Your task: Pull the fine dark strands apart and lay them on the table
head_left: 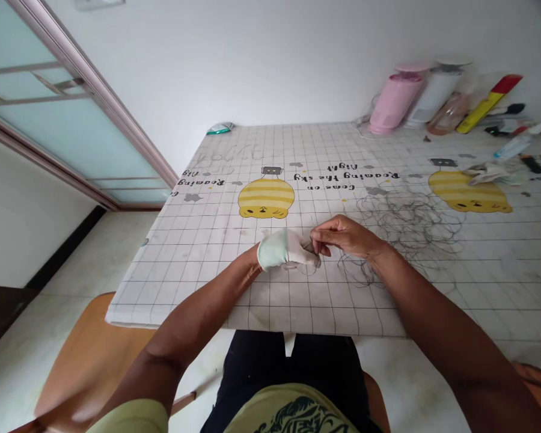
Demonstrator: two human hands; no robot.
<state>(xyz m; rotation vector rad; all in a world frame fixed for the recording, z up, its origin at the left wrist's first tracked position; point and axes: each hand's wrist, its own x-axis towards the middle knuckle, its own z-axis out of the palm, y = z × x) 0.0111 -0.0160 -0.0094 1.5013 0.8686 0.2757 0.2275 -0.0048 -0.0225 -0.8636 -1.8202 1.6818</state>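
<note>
My left hand (291, 249) wears a white work glove with a pale green cuff. Its fingers are closed around thin dark strands, a few of which curl out below the glove. Bare and ungloved, my right hand (340, 234) pinches at the left fingertips, where fine strands show between the two hands. Whether the strands are wire or thread I cannot tell. A loose tangle of similar strands (410, 222) spreads over the tablecloth (198, 240), partly behind my right wrist.
At the back right stand a pink cylindrical device (397, 102), a white one (435, 93), a bottle (448, 114) and a yellow box with a red end (489, 105). A crumpled glove (500, 172) lies at right. A small green packet (220, 128) sits by the wall. A wooden chair (90, 355) is at left.
</note>
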